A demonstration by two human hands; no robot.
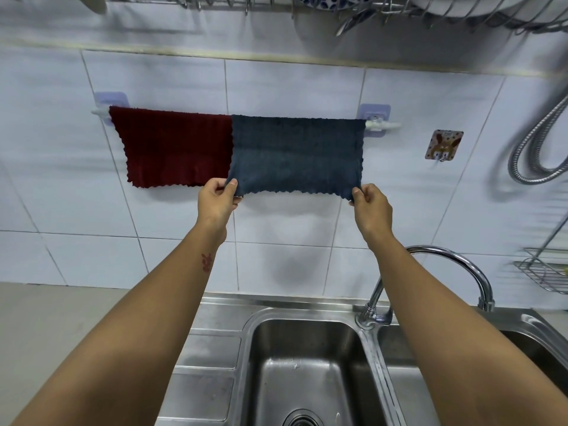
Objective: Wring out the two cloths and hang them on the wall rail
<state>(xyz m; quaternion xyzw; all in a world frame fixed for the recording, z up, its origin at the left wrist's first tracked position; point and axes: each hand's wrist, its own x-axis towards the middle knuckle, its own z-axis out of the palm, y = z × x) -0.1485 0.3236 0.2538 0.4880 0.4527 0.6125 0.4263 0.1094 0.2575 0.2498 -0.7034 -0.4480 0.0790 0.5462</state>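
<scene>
White wall tiles carry the wall rail [382,126]. Dark red cloth [172,149] hangs at its 9 o'clock end, blue cloth [296,155] beside it, edges touching. Left hand [216,199] and right hand [372,207] pinch the blue cloth's lower corners above the sink [307,364].

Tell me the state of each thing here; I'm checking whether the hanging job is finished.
red cloth: draped over the rail, untouched.
blue cloth: draped over the rail, lower corners pinched.
wall rail: mounted, carrying both cloths.
left hand: pinching the blue cloth's lower left corner.
right hand: pinching its lower right corner.
faucet: no water seen running.
sink: basin holds no standing water.
</scene>
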